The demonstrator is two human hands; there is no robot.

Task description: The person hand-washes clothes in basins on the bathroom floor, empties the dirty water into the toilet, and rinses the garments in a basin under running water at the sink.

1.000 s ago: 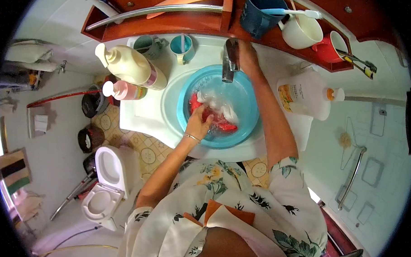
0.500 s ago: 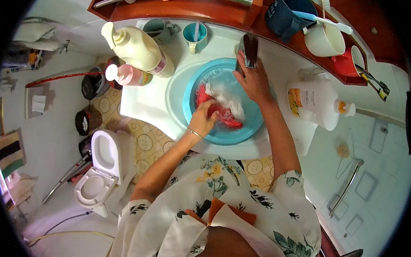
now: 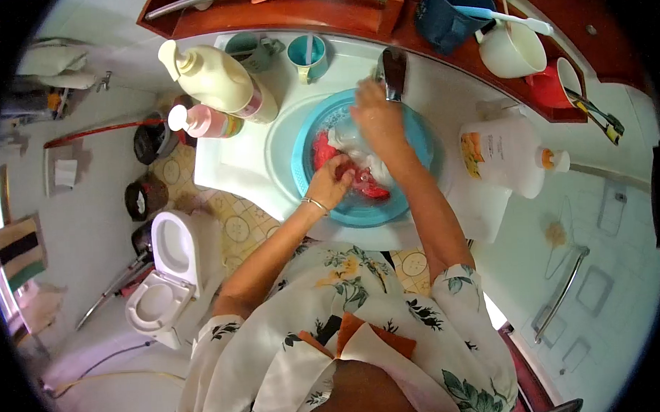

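Observation:
A light-blue basin (image 3: pixel 304 185) of water sits in the white sink. Red cloth (image 3: pixel 373 191) and white cloth (image 3: pixel 378 169) lie wet in it. My left hand (image 3: pixel 331 183), with a bangle at the wrist, dips into the basin with its fingers closed on the red cloth. My right hand (image 3: pixel 378 121) is above the basin's far side, a little blurred, its fingers stretched out and nothing seen in them. Just beyond it stands the metal faucet (image 3: pixel 392 71), apart from the palm.
A cream pump bottle (image 3: pixel 220 83) and a pink pump bottle (image 3: pixel 209 121) stand left on the counter (image 3: pixel 223 162). Behind are a teal-lined cup (image 3: pixel 308 58) and a grey-green cup (image 3: pixel 246 53). A white pump bottle (image 3: pixel 502 153) is at right. A wooden shelf (image 3: pixel 323 16) spans the back.
My right hand has left the faucet and moved left over the basin. My left hand stays at the red cloth. The view has shifted slightly.

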